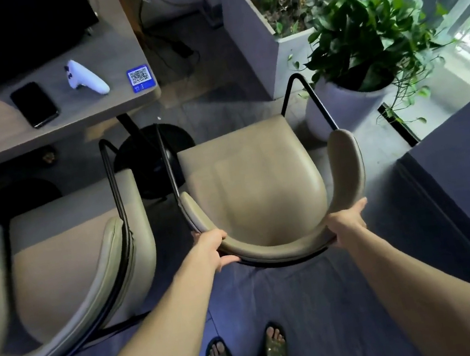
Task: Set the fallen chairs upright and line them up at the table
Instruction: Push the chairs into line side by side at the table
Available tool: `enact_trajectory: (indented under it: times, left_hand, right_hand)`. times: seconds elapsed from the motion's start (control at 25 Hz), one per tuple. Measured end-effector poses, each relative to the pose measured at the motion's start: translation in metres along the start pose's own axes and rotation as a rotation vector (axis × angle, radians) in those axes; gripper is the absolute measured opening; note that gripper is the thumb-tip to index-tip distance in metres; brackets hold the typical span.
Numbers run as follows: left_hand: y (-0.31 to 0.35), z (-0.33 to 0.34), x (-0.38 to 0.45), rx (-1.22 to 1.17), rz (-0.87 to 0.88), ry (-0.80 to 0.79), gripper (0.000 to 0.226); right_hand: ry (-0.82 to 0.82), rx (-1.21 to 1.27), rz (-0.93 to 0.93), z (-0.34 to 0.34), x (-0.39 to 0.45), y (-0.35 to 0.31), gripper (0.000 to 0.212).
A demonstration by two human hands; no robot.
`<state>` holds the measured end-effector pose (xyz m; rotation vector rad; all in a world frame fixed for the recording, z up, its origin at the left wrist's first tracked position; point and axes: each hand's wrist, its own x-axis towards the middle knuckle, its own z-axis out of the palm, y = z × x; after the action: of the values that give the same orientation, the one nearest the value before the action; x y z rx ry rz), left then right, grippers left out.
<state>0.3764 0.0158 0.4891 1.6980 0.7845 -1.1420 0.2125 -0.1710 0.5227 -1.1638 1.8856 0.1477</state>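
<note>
Chairs: two in view, both upright. Right chair point(254, 181) at surface point(111, 105) corner, seat facing it, just beside left chair point(65, 260). Left grip point(213, 250) and right grip point(347, 226) each clenched on right chair's curved backrest. Step, as judged: push straight in, even pressure both sides, keep parallel with left chair, clear of planter point(345, 102). On surface: one phone point(34, 104), one controller point(85, 77), one QR card point(141, 78).

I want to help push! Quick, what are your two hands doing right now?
Left hand: closed on the chair's backrest, left side.
Right hand: closed on the same backrest, right side.
</note>
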Motion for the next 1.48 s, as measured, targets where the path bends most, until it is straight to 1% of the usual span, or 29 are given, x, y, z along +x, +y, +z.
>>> enact_trajectory:
  times: [0.2,0.44,0.68,0.88,0.96,1.08,1.28,1.48]
  left_hand:
    - [-0.003,-0.024,-0.004,-0.035,-0.012,0.019,0.052]
    - [0.003,-0.066,0.002,-0.095,-0.021,0.033,0.055]
    - [0.019,-0.103,0.006,-0.091,-0.015,0.039,0.032]
    - [0.027,-0.113,0.007,-0.122,-0.016,0.013,0.024]
    - [0.025,-0.113,0.006,-0.134,-0.015,-0.003,0.026]
    - [0.022,-0.111,0.005,-0.151,0.013,-0.009,0.038]
    - [0.022,-0.109,0.003,-0.149,-0.005,-0.003,0.037]
    - [0.016,-0.102,0.001,-0.154,-0.015,-0.023,0.046]
  right_hand:
    - [0.0,-0.01,-0.015,0.018,-0.015,0.007,0.1]
    - [-0.037,-0.002,-0.048,0.049,-0.034,0.005,0.103]
    - [-0.056,-0.028,-0.102,0.088,-0.058,0.001,0.104]
    - [-0.035,-0.057,-0.125,0.101,-0.06,-0.006,0.102]
    - [-0.02,-0.079,-0.127,0.1,-0.06,-0.006,0.102]
    - [-0.005,-0.112,-0.13,0.102,-0.059,-0.006,0.104]
    - [-0.003,-0.158,-0.101,0.095,-0.061,-0.011,0.1]
    - [0.002,-0.138,-0.071,0.089,-0.055,-0.018,0.098]
